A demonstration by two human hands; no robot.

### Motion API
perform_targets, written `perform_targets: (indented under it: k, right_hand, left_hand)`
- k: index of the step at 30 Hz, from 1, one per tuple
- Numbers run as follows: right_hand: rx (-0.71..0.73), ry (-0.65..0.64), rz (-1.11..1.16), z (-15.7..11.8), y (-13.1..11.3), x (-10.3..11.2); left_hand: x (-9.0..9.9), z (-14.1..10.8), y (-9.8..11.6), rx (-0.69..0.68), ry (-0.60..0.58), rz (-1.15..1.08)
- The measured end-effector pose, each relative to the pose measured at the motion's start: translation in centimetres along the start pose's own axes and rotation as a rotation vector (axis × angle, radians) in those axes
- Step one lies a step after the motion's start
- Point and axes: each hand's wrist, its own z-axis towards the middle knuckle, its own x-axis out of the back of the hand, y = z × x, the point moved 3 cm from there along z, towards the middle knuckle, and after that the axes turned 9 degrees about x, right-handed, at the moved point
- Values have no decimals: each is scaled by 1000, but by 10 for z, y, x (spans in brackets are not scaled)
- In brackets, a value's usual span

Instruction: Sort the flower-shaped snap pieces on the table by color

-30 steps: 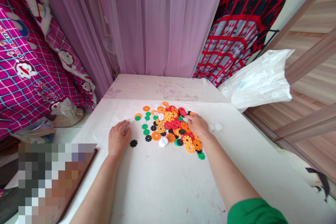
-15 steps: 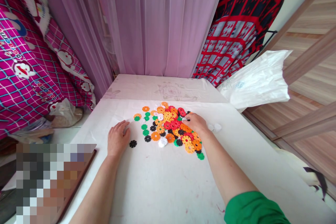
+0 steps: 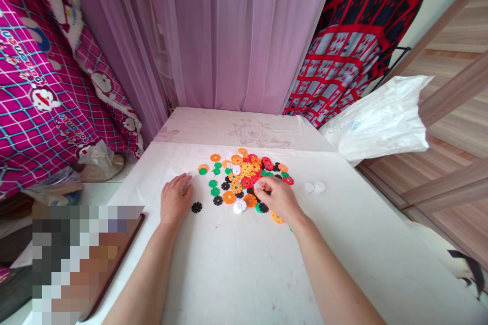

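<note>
White disc [image 3: 257, 186], pinched in my right hand [image 3: 281, 197], sat at the pile [image 3: 247, 168]; my left hand [image 3: 175, 199], grip unclear, lay left of that pile.

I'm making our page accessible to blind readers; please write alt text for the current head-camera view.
A right hand pinches a small white piece over a loose pile of notched discs in red, orange, green, black and white. The left hand rests left of the pile on a white-covered table, before a purple curtain.

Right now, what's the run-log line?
right hand: pinching white disc | left hand: beside black notched disc, grip unclear | mixed-colour notched discs: heaped on table
</note>
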Motion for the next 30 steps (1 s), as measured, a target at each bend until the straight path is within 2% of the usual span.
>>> perform_targets:
  k: [3, 7, 18, 25, 30]
  right_hand:
    - [89, -82, 65, -13, -26, -11]
    - [88, -150, 25, -17, -41, -18]
    - [128, -192, -80, -16, -44, -22]
    - [31, -288, -106, -17, -45, -15]
    - [39, -308, -133, -20, -50, -17]
  left_hand:
    - [0, 0, -1, -4, 7, -3]
    - [-1, 0, -1, -9, 14, -9]
    - [-1, 0, -1, 12, 9, -9]
    - [-2, 0, -2, 6, 17, -18]
    - [-1, 0, -2, 13, 6, -11]
